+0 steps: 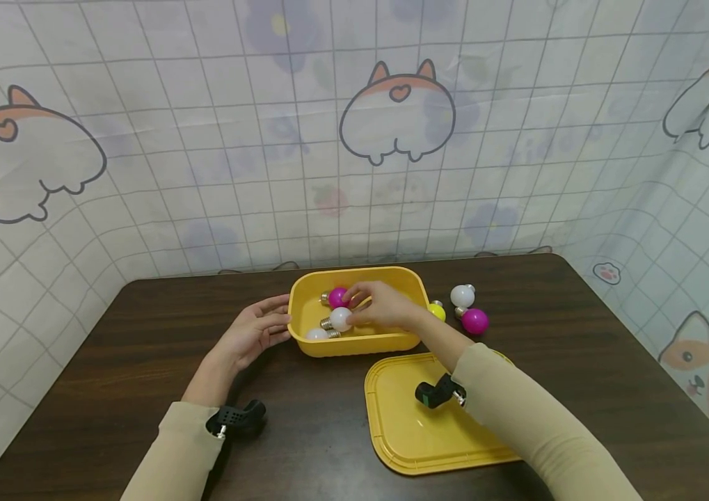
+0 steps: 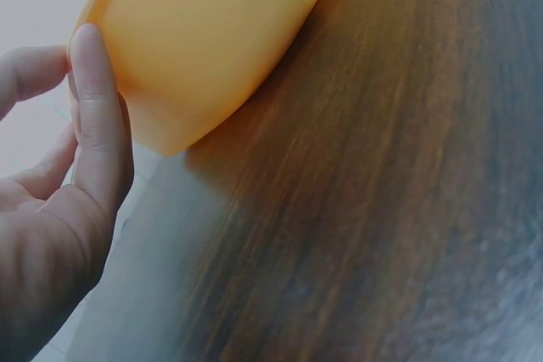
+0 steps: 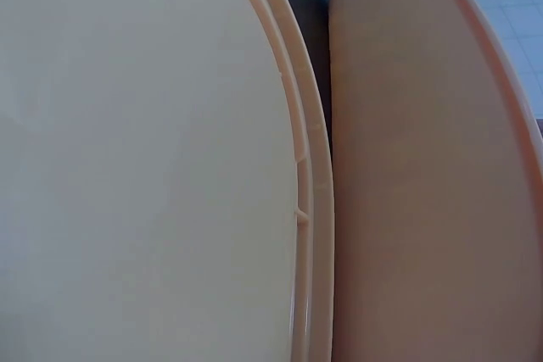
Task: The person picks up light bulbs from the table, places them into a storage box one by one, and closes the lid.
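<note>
A yellow plastic box (image 1: 354, 346) stands at the back middle of the table. My left hand (image 1: 258, 327) touches its left end with fairly straight fingers; in the left wrist view, fingers (image 2: 97, 108) rest against the rim. My right hand (image 1: 382, 306) reaches inside, thumb and fingertips at a white light bulb (image 1: 340, 319), which they seem to pinch. Just behind that bulb, partly covered by the fingertips, is a magenta bulb (image 1: 338, 297). Another white bulb (image 1: 316, 335) lies by the near wall. The right wrist view shows the box wall (image 3: 424, 167) but not the hand.
A yellow lid (image 1: 419, 431) lies in front of the box, under the right forearm. Right of the box are a yellow bulb (image 1: 437, 311), a white bulb (image 1: 463, 296) and a magenta bulb (image 1: 475, 321). A patterned cloth (image 1: 254, 174) hangs behind the dark wooden table (image 1: 304, 417).
</note>
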The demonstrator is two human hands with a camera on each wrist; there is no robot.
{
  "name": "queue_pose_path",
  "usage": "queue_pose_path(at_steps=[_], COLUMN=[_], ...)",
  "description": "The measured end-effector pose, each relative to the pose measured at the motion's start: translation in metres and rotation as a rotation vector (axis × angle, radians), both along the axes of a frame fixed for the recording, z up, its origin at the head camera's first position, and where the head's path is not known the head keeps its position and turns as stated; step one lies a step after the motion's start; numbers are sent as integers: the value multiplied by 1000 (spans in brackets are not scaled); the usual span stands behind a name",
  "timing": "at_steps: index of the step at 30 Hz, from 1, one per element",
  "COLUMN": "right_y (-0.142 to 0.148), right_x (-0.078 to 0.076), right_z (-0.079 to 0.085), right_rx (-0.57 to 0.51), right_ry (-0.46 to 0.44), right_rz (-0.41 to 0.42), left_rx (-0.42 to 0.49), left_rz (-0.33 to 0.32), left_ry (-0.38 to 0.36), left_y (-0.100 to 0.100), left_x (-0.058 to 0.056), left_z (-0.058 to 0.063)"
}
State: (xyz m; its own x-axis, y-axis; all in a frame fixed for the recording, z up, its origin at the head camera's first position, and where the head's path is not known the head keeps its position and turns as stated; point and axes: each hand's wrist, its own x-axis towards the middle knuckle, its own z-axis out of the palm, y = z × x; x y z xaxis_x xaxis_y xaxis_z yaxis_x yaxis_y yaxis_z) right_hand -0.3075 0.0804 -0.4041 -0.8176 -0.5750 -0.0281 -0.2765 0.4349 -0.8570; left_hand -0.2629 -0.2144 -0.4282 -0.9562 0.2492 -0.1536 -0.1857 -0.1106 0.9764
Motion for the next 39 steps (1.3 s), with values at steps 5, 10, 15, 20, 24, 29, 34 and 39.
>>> queue_pose_path(at_steps=[5, 10, 15, 20, 24, 29, 34, 39], right_y=[1, 4, 9, 16, 23, 34, 44, 54], right_x=[0, 6, 8, 9, 10, 15, 21, 23], right_z=[1, 7, 13, 18, 22, 28, 35, 37], right_rx=[13, 1, -4, 13, 15, 2, -18, -22], right_ry=[23, 6, 22, 66, 93, 132, 143, 144], right_rz=[-4, -8, 8, 31, 34, 7, -21, -35], left_rx=[0, 9, 22, 28, 32, 34, 34, 32], left_rz=[2, 1, -2, 1, -2, -9, -6, -9], left_ry=[-4, -7, -6, -5, -9, -9, -12, -12], left_y=[0, 0, 0, 0, 0, -1, 0, 0], left_x=[0, 0, 0, 0, 0, 1, 2, 2], left_z=[0, 0, 0, 0, -1, 0, 2, 1])
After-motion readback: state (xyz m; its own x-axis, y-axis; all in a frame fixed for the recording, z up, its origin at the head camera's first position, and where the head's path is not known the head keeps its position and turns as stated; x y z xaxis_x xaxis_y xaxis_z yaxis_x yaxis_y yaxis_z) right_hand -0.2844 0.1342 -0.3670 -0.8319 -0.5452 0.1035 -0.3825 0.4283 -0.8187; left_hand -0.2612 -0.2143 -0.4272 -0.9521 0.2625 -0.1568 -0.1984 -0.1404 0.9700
